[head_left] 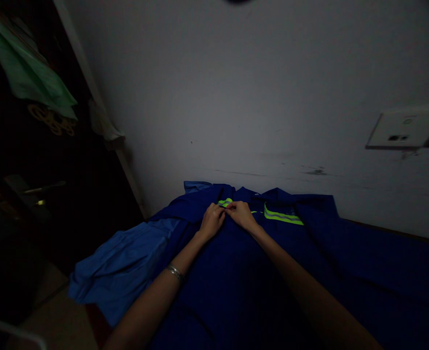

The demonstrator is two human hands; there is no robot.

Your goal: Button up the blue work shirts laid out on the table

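A dark blue work jacket (280, 243) with yellow-green and grey reflective strips (283, 216) lies spread out in front of me. My left hand (212, 219) and my right hand (240, 214) meet at its upper middle, beside one of the strips. Both have their fingers closed in a pinch on the jacket's cloth, the fingertips almost touching. The exact bit of cloth between them is too small and dark to make out. A metal bracelet (175, 272) circles my left wrist.
Lighter blue clothing (127, 262) hangs over the left edge. Behind stands a scuffed pale wall (236, 107) with a white socket plate (400, 129) at right. On the left is a dark door with a handle (39, 189) and a green cloth (28, 73) hanging on it.
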